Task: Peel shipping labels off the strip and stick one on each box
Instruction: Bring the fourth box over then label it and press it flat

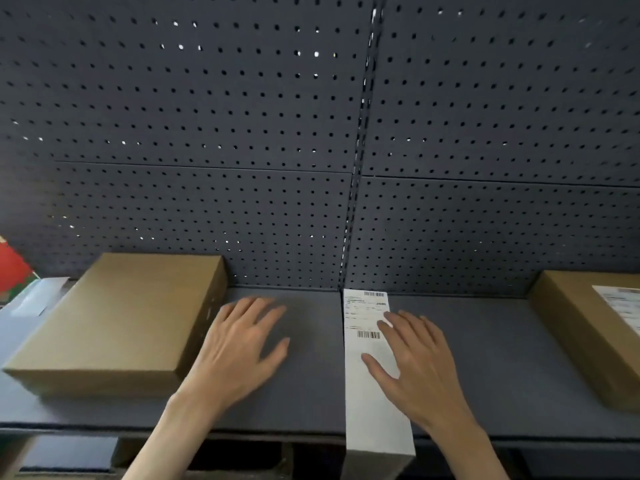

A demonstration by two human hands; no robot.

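A white label strip (372, 403) lies lengthwise on the dark shelf (485, 358), its near end hanging over the front edge. One printed label (363, 313) with barcodes sits at its far end. My right hand (419, 365) is spread flat over the strip's right side, fingertips on the printed label. My left hand (242, 344) hovers open over the bare shelf, just right of a plain brown box (117, 320). A second brown box (585, 334) at the far right carries a label (623, 306) on its top.
A dark pegboard wall (242, 133) rises straight behind the shelf. At the far left lie a red and green package (14, 271) and a grey flat item (38, 299). Cardboard shows under the shelf's front edge (207, 431).
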